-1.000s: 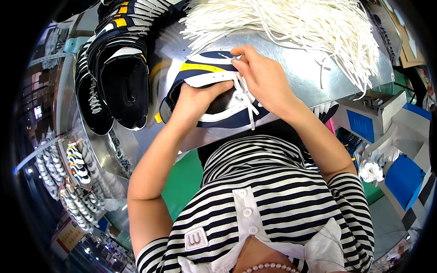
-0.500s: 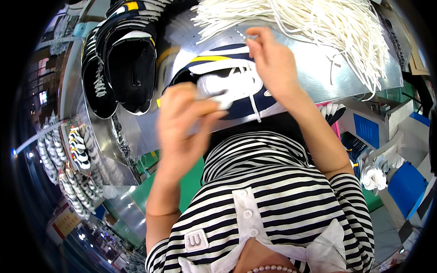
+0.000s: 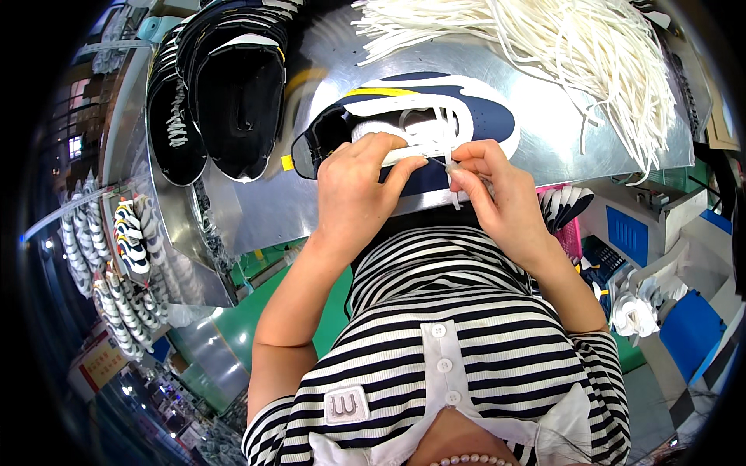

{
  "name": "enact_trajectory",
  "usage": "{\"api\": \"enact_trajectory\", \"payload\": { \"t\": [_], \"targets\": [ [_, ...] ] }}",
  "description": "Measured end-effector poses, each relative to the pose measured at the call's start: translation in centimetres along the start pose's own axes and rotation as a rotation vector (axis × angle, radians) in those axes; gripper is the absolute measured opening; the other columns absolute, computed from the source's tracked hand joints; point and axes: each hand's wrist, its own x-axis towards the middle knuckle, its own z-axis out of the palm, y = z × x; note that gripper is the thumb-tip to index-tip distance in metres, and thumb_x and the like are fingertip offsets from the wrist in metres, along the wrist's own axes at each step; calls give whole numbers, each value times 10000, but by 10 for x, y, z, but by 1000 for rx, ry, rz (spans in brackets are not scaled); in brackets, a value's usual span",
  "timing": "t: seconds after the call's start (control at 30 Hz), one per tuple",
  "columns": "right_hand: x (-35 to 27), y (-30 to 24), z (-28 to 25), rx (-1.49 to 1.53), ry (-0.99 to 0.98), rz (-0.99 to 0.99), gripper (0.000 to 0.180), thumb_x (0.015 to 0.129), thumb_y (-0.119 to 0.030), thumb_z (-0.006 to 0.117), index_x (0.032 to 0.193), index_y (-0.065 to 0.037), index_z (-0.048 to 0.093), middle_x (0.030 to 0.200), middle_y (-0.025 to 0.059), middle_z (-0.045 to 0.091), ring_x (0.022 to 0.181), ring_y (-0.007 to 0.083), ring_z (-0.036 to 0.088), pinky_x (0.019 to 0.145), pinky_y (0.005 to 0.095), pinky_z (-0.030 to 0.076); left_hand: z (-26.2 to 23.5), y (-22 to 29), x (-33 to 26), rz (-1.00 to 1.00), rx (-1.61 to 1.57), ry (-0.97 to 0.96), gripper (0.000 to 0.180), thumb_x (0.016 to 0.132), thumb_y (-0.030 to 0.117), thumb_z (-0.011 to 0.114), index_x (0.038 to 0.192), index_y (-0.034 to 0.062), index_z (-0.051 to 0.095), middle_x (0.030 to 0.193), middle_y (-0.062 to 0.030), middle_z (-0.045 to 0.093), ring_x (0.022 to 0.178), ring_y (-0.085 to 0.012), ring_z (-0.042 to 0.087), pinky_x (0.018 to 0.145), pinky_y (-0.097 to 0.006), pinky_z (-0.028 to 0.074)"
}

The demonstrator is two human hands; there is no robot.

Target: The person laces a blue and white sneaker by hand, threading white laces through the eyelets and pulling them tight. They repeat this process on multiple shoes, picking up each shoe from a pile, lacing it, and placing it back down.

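A metal table (image 3: pixel 256 210) carries everything, and the navy, white and yellow shoe (image 3: pixel 435 124) lies on its side at the near edge, close to the body for easy reach. Beyond the shoe sprawls a heap of white laces (image 3: pixel 559 54), within arm's length as stock. Left of the shoe, black shoes (image 3: pixel 225 93) sit stacked. The left hand (image 3: pixel 353 194) curls closed over the shoe's near side, apparently to steady it. The right hand (image 3: pixel 497 194) pinches a white lace (image 3: pixel 449 167) at the eyelets, fingertips closed on its end.

Shoe factory: metal workbench (image 3: pixel 264 202), stacked shoe uppers (image 3: pixel 225 85), heap of white laces (image 3: pixel 559 46).
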Motion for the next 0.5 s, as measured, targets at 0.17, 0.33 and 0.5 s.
{"api": "enact_trajectory", "payload": {
  "t": [0.17,0.33,0.5],
  "targets": [
    [7,3,1,-151,23,-22,207,969,-152,590,1116,-36,501,823,143,697,740,319,690,646,385,516,0,-3,4,10,-65,-16,240,757,169,827,894,38,681,780,-99,697,650,-243,660,586,-316,502],
    [10,-7,-5,-124,5,46,217,956,-135,606,1106,-19,500,807,150,687,737,328,685,655,388,516,2,-5,4,12,-65,-44,236,767,156,820,926,40,689,803,-103,709,663,-241,671,593,-311,508],
    [11,-4,-4,-108,6,69,216,949,-120,612,1098,-13,498,793,142,682,724,328,682,658,386,515,4,-8,6,42,-110,-30,210,797,204,782,923,68,681,779,-106,703,639,-273,657,587,-349,505]
  ]
}}
